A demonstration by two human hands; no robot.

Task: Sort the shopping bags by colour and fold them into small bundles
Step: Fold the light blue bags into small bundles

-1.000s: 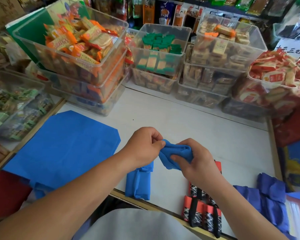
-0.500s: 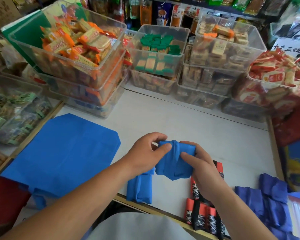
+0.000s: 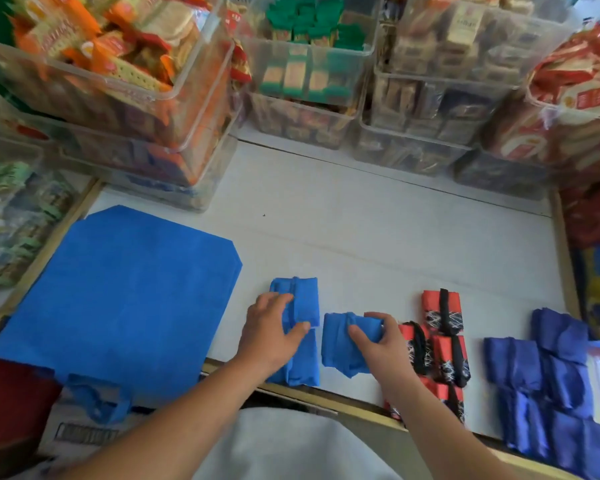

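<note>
On table (image 3: 361, 237), right hand (image 3: 385, 351) grips bundle (image 3: 336, 342) (blue).

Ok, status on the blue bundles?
Left grip flat on folded bright-blue fabric bundles. Right grip pinches loose bright-blue fabric bundle beside them. Nothing in the way.

Navy bundles (image 3: 541, 386) blurred, cut by right edge, snack tubs (image 3: 309, 74) smeared, cropped at top

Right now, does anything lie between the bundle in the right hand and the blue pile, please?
Nothing visible: only bare table separates the bundle in the right hand from the blue pile under the left hand.
</note>
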